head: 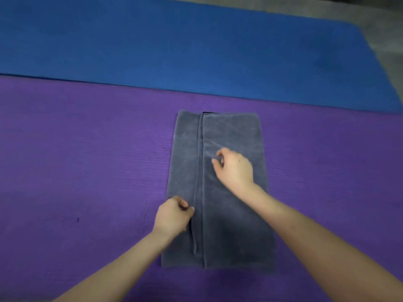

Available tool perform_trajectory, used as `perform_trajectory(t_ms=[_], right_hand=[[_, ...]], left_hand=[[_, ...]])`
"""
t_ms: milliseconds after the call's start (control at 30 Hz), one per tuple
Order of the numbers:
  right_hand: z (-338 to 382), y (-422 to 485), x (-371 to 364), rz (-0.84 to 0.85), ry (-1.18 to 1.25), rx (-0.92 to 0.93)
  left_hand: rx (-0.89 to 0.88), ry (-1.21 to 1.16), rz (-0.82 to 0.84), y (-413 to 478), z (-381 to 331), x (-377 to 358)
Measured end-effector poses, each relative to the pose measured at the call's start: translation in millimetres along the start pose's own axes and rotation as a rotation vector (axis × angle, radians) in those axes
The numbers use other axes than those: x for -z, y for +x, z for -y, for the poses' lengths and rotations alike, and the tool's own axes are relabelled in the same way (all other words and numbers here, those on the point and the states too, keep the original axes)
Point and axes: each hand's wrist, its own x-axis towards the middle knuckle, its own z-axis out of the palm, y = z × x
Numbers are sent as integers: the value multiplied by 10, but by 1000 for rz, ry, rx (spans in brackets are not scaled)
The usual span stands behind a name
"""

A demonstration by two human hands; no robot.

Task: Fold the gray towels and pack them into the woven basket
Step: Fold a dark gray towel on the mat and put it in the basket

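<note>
A gray towel (231, 214) lies flat on the purple mat (87, 162), folded lengthwise into a long strip with its flap edges meeting in a seam left of the middle. My left hand (173, 215) sits at the near part of that seam, fingers curled, and pinches the flap's edge. My right hand (234, 168) is over the towel's middle, to the right of the seam, with its fingers loosely curled and thumb and forefinger apart, holding nothing. No woven basket is in view.
A blue mat (196, 44) lies beyond the purple one, edge to edge. Gray floor (383, 22) shows at the far right corner. Bare purple mat stretches to both sides of the towel.
</note>
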Motion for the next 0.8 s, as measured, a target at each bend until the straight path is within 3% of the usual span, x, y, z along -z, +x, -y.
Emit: perform_trajectory(t_ms=[233, 467, 633, 800], right_hand=[[358, 804, -207, -90, -257, 36], [405, 980, -295, -79, -210, -57], [352, 992, -21, -147, 2, -187], [637, 973, 158, -205, 66, -103]], left_hand=[[37, -21, -95, -26, 30, -173], [-64, 244, -144, -253, -123, -302], [-77, 57, -104, -289, -147, -324], [6, -200, -25, -323, -60, 10]])
